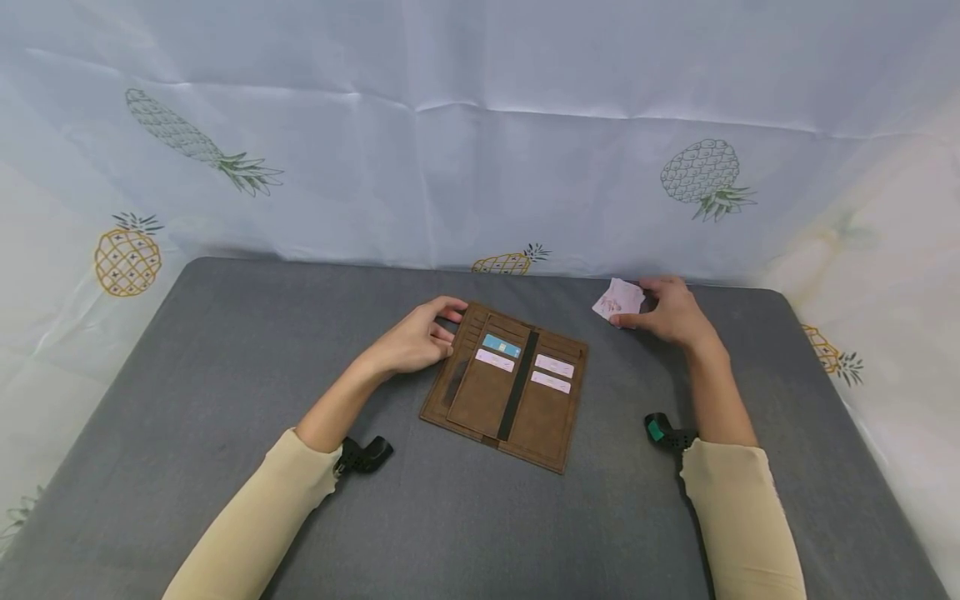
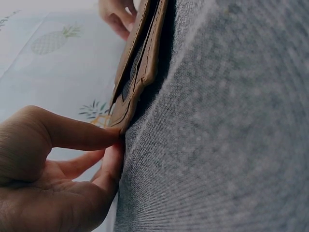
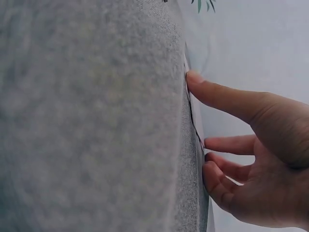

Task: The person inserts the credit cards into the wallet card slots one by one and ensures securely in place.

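While wallet (image 1: pixel 504 385) lies open | left fingers (image 1: pixel 442 321) touch its corner | right fingers (image 1: pixel 637 318) seemingly pinch paper (image 1: pixel 618 298).

Between my left hand (image 1: pixel 414 342) and my right hand (image 1: pixel 670 312) only the open wallet (image 1: pixel 507 385) lies; behind both, the cloth backdrop (image 1: pixel 480 167) blocks.
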The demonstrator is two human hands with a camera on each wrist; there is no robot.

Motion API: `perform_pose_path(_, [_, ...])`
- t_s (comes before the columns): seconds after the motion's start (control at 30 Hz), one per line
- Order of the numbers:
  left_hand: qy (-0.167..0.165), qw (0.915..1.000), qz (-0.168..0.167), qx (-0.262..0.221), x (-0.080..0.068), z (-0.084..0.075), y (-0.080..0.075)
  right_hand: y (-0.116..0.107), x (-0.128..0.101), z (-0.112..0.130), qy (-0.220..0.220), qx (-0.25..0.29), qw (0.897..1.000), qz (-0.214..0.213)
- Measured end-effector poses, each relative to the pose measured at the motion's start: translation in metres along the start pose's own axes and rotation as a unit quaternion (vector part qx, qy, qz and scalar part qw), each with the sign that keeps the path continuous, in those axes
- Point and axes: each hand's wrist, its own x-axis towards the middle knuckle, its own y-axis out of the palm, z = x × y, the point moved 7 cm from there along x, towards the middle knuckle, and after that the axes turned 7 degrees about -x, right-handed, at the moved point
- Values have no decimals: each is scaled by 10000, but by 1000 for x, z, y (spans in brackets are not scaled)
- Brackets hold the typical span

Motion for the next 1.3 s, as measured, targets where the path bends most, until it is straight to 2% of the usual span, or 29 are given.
perform_pose_path(0.2, [-6,10000,-6,-10,1,-1,0,-4,0,-1,23,241,9996,-144])
perform_pose_path(0.37, [2,10000,-27,18,1,-1,0,-11,1,2,-170,667,9975,-181])
perform_pose_path(0.53, [4,10000,-29,11,2,-2,0,-17,-2,17,-393,1355,9900,-94])
perform_pose_path(0.63, [-3,10000,-28,9,2,-2,-1,-15,-4,33,-550,1523,9868,94])
perform_pose_path(0.9, [-22,10000,-51,-3,3,-1,-2,5,-9,71,-1168,1514,9787,745])
perform_pose_path(1.07, [-20,10000,-58,5,4,-1,-2,14,-8,81,-1425,1504,9748,833])
perform_pose_path(1.3, [-8,10000,-55,14,3,-1,-1,20,-6,83,-1439,1310,9771,866])
